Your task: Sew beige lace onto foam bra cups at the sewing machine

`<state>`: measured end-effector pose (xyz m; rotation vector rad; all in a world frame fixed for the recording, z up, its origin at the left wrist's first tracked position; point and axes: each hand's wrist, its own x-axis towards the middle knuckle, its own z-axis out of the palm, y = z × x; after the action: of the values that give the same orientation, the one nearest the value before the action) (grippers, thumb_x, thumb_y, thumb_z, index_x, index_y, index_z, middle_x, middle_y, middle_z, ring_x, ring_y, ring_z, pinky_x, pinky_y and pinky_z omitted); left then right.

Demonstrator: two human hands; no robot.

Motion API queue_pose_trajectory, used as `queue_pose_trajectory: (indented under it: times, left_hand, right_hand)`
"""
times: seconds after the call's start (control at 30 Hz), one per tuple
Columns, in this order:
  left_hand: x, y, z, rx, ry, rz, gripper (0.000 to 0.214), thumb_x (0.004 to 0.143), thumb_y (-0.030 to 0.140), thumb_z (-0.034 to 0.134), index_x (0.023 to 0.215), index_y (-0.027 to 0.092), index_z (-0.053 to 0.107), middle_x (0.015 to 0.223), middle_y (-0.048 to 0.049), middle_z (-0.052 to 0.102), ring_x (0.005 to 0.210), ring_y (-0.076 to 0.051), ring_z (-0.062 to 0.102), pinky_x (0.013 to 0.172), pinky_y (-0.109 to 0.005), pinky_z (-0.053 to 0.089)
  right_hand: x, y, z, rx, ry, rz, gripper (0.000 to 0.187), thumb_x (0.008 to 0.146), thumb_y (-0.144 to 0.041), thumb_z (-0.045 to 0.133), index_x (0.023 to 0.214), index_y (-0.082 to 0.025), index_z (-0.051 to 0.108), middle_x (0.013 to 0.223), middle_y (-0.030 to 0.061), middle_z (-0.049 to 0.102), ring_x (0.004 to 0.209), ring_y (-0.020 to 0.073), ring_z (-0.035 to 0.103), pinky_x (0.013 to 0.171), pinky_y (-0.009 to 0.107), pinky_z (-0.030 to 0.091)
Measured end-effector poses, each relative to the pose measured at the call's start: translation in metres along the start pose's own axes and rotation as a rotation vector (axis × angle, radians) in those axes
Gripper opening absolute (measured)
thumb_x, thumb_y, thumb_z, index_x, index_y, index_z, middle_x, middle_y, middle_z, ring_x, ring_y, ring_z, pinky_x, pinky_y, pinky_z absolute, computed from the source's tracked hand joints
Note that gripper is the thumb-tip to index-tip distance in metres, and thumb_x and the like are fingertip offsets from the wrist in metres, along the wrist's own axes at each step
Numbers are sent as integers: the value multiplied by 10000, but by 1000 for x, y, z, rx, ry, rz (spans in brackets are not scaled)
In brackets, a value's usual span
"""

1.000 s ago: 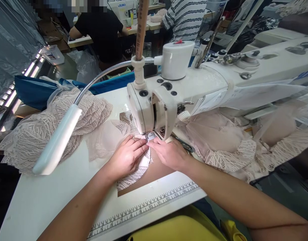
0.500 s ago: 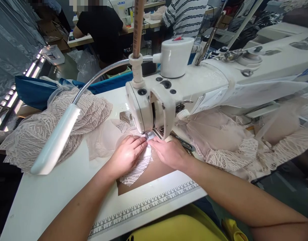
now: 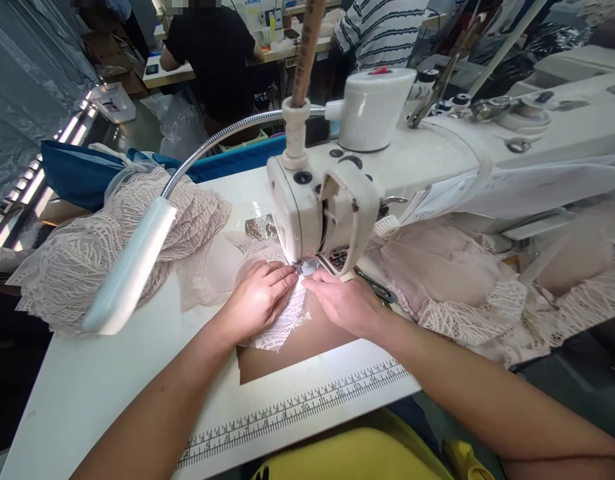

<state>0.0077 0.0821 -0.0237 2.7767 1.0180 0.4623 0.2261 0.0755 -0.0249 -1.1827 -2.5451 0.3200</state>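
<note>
A pale lace piece (image 3: 290,323) lies under the presser foot (image 3: 298,267) of a white sewing machine (image 3: 290,213). My left hand (image 3: 257,299) rests flat on the lace, its fingers stretched toward the needle area. On the other side, my right hand (image 3: 345,303) has its fingers curled and pinched at the lace's upper right edge, close to the foot. Sheer fabric with a moulded cup (image 3: 222,263) spreads out beyond my left hand. The needle itself is too small to make out.
Stacked lace pieces (image 3: 112,233) sit at the left behind a white lamp head (image 3: 132,267). More beige lace garments (image 3: 447,267) lie right of the machine. Dark thread snips (image 3: 376,285) lie near my right hand. A printed ruler (image 3: 297,407) runs along the front edge. Two people work beyond.
The lace's lower end has swung right and its near tip sits closer to the foot. Both hands keep their places by the foot. The whole view has shifted slightly.
</note>
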Motion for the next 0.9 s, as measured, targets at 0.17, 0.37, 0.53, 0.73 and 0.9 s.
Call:
queue_pose_trajectory:
  times: [0.17,0.37,0.53,0.73,0.9]
  left_hand:
    - [0,0,-2,9,9,-39,322,941,233,458,1231,157,576,1234,-129,626,1084,-273,568,925,-465,458]
    - [-4,0,-4,65,-21,-60,349,938,267,449,1249,157,563,1266,-157,589,1093,-309,542,919,-502,438]
    - [-7,3,-8,56,-46,-46,377,918,334,483,1241,158,570,1320,-168,534,1174,-339,479,965,-522,394]
    - [-11,6,-10,-41,-28,-13,369,893,346,531,1212,167,578,1209,-152,577,1107,-295,519,929,-453,418]
    - [-12,9,-9,1,-27,-67,207,924,277,477,888,162,645,778,-77,599,755,-208,531,699,-347,427]
  right_hand:
    - [1,-3,0,-33,-33,38,328,872,-125,476,1123,-204,670,902,43,643,727,144,511,629,250,350]
    - [2,-2,1,-24,-6,27,338,865,-100,464,1118,-186,671,931,62,659,786,166,539,686,255,396]
    - [0,0,-3,23,10,11,316,854,-88,456,1053,-171,687,878,62,655,763,164,528,699,255,401]
    - [-2,-2,-4,37,42,4,294,838,-80,475,1008,-180,693,868,42,662,661,139,471,628,245,357]
    - [-3,-2,-4,62,46,3,256,841,-85,476,953,-175,687,808,36,632,642,135,460,606,250,334]
